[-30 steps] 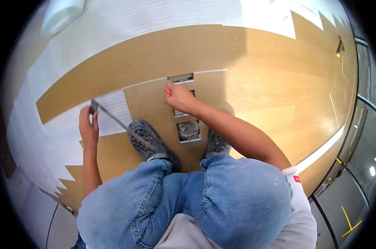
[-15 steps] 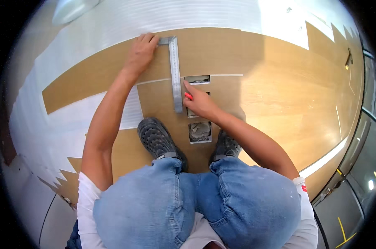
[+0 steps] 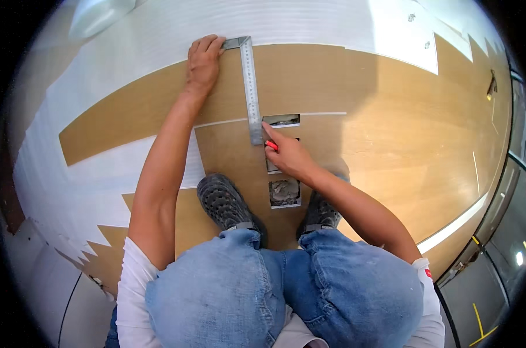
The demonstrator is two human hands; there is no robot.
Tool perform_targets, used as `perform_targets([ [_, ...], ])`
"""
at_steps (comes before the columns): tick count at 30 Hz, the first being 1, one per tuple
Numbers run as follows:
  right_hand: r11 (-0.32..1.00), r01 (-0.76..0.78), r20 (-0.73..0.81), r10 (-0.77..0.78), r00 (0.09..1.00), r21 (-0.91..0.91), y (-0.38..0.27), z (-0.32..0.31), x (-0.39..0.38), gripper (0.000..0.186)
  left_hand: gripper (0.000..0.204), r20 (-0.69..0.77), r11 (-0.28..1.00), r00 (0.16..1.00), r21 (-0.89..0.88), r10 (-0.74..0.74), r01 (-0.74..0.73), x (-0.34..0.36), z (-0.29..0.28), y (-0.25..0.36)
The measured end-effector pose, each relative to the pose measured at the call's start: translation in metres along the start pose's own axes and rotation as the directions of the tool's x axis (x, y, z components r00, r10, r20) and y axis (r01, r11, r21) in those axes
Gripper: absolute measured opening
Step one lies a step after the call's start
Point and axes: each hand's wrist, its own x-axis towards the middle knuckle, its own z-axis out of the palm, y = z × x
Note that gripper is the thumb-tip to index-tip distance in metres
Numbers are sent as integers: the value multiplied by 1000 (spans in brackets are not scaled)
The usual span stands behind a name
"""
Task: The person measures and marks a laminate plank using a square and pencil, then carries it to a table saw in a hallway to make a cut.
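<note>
My left hand (image 3: 204,65) is closed on the short grey stock of a metal try square (image 3: 250,87) at the far edge of a wood floor plank (image 3: 306,78). The square's ruled blade lies across the plank toward me, its end reaching past the near seam. My right hand (image 3: 290,155) is closed round a slim tool with a red body (image 3: 272,145), mostly hidden in the fingers; I cannot tell whether it is a pencil or a knife. Its fingertips are just right of the blade, beside a rectangular cutout (image 3: 282,120) in the boards.
Another cutout (image 3: 285,193), with rough grey material inside, lies between my dark clogs (image 3: 225,200). White foam underlay (image 3: 309,23) spreads beyond the planks. Laid wood flooring (image 3: 414,145) runs to the right, up to dark framed panels. A roll of clear wrap (image 3: 100,14) is at the far left.
My left hand has slid the try square away from me, so its stock now sits at the plank's far edge. My right hand stays beside the blade, now closer to its near end.
</note>
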Motion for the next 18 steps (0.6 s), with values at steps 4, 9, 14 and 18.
perform_targets([
  [4, 999, -15, 5, 15, 1000, 34, 3, 2, -2, 63, 32, -48, 997, 999, -80, 1, -4, -2, 3, 2],
  [9, 1000, 5, -4, -5, 1000, -3, 0, 2, -1, 62, 33, -55, 999, 998, -47, -21, 18, -6, 1, 3],
  [14, 1000, 1, -25, 0, 1000, 20, -2, 5, 0, 68, 32, -93, 998, 995, -51, 44, -49, -4, 3, 5],
  [18, 999, -22, -51, 21, 998, -34, -5, 14, 1, 73, 31, -100, 997, 993, -31, 60, -64, -4, 5, 2],
])
